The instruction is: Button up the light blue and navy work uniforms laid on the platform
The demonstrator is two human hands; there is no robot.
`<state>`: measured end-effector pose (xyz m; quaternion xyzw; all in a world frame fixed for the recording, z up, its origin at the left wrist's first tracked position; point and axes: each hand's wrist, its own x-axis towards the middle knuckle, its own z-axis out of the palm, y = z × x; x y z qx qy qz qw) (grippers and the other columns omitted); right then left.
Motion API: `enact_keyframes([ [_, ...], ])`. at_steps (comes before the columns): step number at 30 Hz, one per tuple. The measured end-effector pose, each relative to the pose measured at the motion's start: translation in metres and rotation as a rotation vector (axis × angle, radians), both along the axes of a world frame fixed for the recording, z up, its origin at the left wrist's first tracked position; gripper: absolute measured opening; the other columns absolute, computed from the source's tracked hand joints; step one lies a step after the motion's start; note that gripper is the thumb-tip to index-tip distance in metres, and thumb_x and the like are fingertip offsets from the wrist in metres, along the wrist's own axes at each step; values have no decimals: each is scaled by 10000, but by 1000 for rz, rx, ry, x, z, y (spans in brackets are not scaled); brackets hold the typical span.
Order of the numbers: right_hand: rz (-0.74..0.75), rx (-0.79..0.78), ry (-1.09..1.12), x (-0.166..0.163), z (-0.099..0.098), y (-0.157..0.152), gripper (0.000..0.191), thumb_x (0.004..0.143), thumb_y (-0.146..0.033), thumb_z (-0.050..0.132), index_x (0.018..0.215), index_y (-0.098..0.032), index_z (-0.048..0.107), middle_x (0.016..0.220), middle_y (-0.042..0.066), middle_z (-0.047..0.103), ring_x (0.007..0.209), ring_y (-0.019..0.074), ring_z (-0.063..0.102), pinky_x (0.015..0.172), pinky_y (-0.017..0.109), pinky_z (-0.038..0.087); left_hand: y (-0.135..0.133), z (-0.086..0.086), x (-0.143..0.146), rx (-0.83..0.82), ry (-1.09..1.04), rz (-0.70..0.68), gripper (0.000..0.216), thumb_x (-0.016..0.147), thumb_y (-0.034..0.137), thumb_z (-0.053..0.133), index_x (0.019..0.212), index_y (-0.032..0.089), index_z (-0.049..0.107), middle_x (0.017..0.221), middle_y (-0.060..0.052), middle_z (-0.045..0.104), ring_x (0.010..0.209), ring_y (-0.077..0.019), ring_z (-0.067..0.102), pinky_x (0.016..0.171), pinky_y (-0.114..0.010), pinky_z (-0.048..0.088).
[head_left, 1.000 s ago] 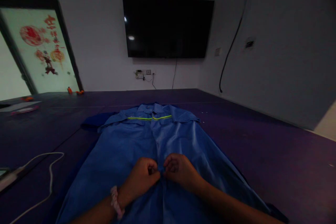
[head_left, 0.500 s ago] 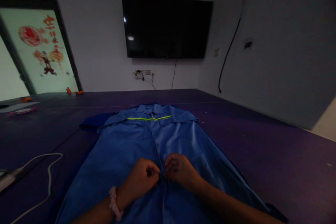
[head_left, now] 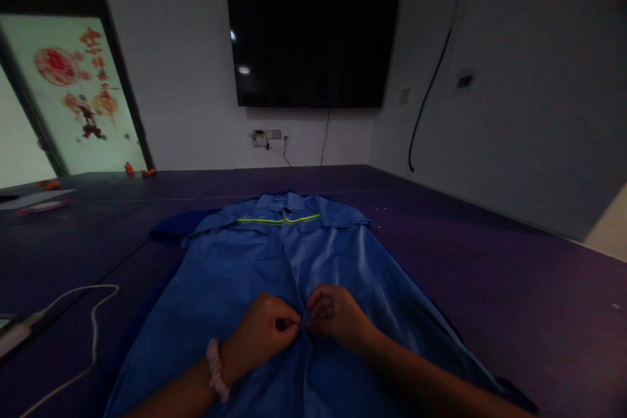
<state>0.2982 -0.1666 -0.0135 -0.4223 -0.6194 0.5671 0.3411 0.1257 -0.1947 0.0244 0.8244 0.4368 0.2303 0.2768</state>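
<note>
A blue work shirt (head_left: 235, 274) with a yellow-green reflective stripe across the chest lies flat, front up, on a dark purple surface (head_left: 465, 255), collar away from me. My left hand (head_left: 262, 333), with a pink scrunchie on the wrist, pinches the left edge of the shirt's front opening. Touching it from the other side, my right hand (head_left: 336, 317) pinches the right edge of the opening. Both hands are closed on the cloth low on the shirt front. What lies between the fingertips is too small and dark to make out.
A white cable (head_left: 88, 320) curls on the surface at the left, leading to a device at the frame's edge. A black wall screen (head_left: 311, 46) hangs ahead, with a socket and wires below. Papers (head_left: 34, 201) lie at the far left.
Both hands have slid slightly toward me along the shirt's front opening, staying pinched together. The shirt has not shifted.
</note>
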Motion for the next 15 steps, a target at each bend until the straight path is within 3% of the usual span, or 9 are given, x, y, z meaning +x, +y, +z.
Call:
enact_keyframes([
  [7, -39, 17, 12, -2, 8, -7, 211, 525, -162, 655, 702, -156, 540, 550, -37, 564, 484, 97, 545, 415, 179, 398, -1, 3, 1, -46, -31, 103, 126, 655, 164, 526, 603, 134, 636, 546, 32, 549, 522, -73, 453, 520, -175, 310],
  [15, 1, 46, -8, -2, 16, -11, 216, 566, -163, 597, 775, -162, 541, 551, -45, 573, 491, 100, 558, 455, 195, 425, -1, 9, -3, -4, 54, 67, 147, 660, 186, 532, 673, 142, 671, 605, 10, 624, 545, -81, 502, 542, -172, 343],
])
